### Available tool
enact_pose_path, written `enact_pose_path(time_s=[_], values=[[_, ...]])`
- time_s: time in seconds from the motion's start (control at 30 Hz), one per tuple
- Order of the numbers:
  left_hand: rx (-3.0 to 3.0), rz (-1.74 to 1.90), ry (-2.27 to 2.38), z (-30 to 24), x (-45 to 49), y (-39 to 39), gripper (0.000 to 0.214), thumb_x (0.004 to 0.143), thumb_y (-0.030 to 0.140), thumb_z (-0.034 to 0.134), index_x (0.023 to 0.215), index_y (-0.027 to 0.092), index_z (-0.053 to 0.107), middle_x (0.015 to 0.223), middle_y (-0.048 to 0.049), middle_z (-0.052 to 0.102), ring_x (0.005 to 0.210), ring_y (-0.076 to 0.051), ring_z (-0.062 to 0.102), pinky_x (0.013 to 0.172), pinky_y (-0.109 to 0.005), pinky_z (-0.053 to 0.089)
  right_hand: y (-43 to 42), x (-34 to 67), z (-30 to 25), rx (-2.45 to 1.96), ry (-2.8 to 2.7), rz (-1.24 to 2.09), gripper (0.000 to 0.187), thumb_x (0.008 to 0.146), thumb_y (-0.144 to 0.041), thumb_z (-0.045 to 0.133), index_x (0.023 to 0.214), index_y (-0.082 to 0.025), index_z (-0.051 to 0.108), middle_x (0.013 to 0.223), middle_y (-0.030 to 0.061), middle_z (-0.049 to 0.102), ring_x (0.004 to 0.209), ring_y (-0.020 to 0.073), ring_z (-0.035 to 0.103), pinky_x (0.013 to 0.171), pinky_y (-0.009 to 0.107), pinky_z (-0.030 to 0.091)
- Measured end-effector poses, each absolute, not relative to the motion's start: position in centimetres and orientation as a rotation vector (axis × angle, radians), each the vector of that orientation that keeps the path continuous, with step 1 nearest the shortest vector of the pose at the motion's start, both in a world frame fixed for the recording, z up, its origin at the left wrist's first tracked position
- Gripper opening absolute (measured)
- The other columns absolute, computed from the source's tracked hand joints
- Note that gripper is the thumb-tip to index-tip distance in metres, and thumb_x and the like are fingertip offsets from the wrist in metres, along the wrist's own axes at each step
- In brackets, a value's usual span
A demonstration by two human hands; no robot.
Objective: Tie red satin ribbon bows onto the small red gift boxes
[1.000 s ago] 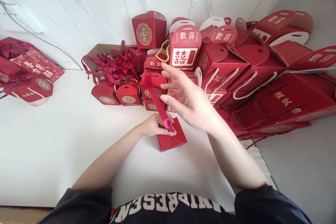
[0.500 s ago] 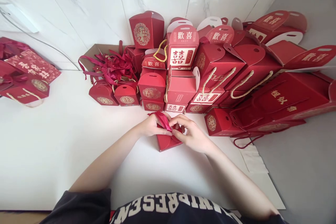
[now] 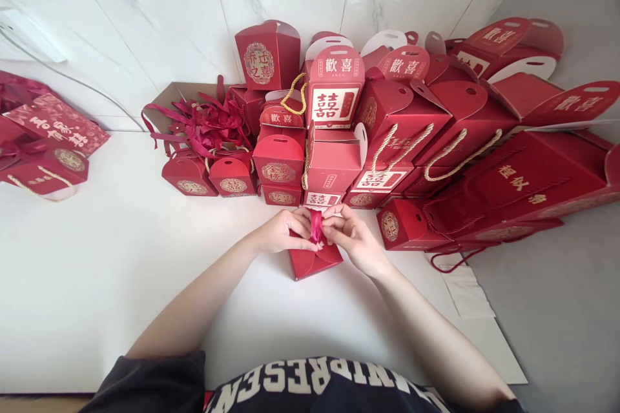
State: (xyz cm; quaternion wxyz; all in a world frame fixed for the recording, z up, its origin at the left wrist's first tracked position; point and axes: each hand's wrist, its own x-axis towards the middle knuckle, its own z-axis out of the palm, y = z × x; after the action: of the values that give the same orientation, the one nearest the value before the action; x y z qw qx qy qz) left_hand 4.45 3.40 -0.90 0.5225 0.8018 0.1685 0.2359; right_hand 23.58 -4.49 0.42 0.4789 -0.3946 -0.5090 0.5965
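Observation:
A small red gift box (image 3: 314, 264) rests on the white table directly before me, its curved top flaps folded together. Over its top a glossy crimson ribbon (image 3: 316, 226) forms an upright loop. My left hand (image 3: 285, 231) pinches the ribbon from the left, thumb low near the flaps. From the right, my right hand (image 3: 352, 239) is closed on the same ribbon, thumb and forefinger together at the loop's edge. Both hands hide the back of the box and the ribbon's ends.
Behind my hands, red gift boxes (image 3: 334, 161) are stacked against the marble wall. An open carton (image 3: 165, 100) holds tangled ribbons (image 3: 208, 122). Finished-looking red bags (image 3: 48, 164) stand far left. A large red bag (image 3: 527, 187) and a small box (image 3: 404, 226) sit at right.
The ribbon, slanting between my hands before, now stands as a broader upright loop. My right hand has shifted slightly to the right, uncovering more of the box's top.

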Motion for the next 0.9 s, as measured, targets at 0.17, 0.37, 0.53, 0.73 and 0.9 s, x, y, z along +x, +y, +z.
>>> enact_pose_path(time_s=[0.17,0.37,0.53,0.73,0.9], values=[[1.911,0.599,0.447,-1.2,4.5,3.4,0.016,0.073,0.035,0.08,0.075,0.02,0.08,0.085,-0.0095,0.076,0.099,-0.023,0.063,0.097,-0.04,0.048,-5.0,22.8,0.5,-1.104,-1.436,1.2,0.028,0.083,-0.024,0.065,0.108,-0.021,0.052,0.09,0.0015,0.063,0.072,0.0131,0.057,0.069,0.028,0.048],[1.925,0.569,0.388,-0.8,4.6,3.4,0.014,0.076,0.034,0.078,0.081,0.021,0.081,0.081,-0.0092,0.077,0.096,-0.022,0.062,0.094,-0.037,0.048,-4.7,21.9,-0.6,-1.141,-1.054,1.023,0.019,0.082,-0.03,0.07,0.094,-0.02,0.06,0.082,0.0013,0.068,0.075,0.0146,0.065,0.072,0.029,0.052],[1.917,0.567,0.395,-0.7,4.6,3.4,0.013,0.076,0.034,0.078,0.08,0.022,0.081,0.077,-0.0081,0.077,0.095,-0.021,0.06,0.094,-0.037,0.047,-5.4,22.5,0.3,-1.092,-0.804,0.918,0.017,0.076,-0.028,0.079,0.088,-0.018,0.073,0.083,0.0038,0.076,0.077,0.0168,0.071,0.076,0.033,0.059],[1.881,0.559,0.402,-1.1,4.4,3.4,0.016,0.075,0.038,0.079,0.078,0.022,0.081,0.076,-0.0094,0.076,0.097,-0.023,0.059,0.091,-0.037,0.049,-5.7,24.6,1.4,-1.028,-0.546,0.778,0.014,0.073,-0.023,0.081,0.085,-0.021,0.074,0.084,0.0013,0.078,0.083,0.0169,0.074,0.076,0.032,0.061],[1.854,0.558,0.416,-1.0,4.5,3.3,0.016,0.075,0.037,0.079,0.072,0.022,0.08,0.075,-0.0094,0.075,0.099,-0.023,0.058,0.093,-0.037,0.048,-6.2,26.2,1.7,-1.0,-0.445,0.723,0.015,0.071,-0.02,0.082,0.083,-0.021,0.073,0.082,-0.0014,0.076,0.071,0.0111,0.072,0.065,0.023,0.06]])
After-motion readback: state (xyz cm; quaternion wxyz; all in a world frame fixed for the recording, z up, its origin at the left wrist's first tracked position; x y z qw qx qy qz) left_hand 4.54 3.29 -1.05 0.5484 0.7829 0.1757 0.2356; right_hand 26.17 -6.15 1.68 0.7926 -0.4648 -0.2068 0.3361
